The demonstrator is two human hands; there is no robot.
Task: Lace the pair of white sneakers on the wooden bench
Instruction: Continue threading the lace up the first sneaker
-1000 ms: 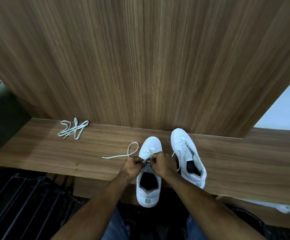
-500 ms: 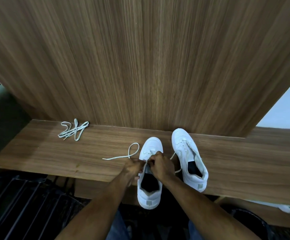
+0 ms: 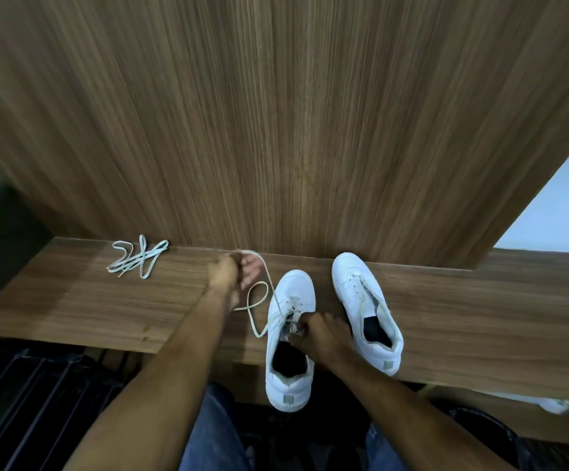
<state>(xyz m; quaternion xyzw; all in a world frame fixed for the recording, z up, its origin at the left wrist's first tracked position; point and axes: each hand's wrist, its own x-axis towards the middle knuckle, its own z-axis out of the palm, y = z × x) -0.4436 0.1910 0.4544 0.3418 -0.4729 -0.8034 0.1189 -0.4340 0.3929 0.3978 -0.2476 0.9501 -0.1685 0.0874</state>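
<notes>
White low-top sneakers sit lower centre on the wooden bench. My left hand grips a flat white lace drawn from the near sneaker, where my right hand pinches the eyelets. I judge lacing barely begun; a spare bundled lace waits left, and the far sneaker looks partly laced.

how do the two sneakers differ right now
The left sneaker overhangs the bench edge, heel toward the person; the right sneaker lies wholly on it. The left sneaker is being laced, both hands on it or its lace; the right sneaker is untouched. Both are white.
</notes>
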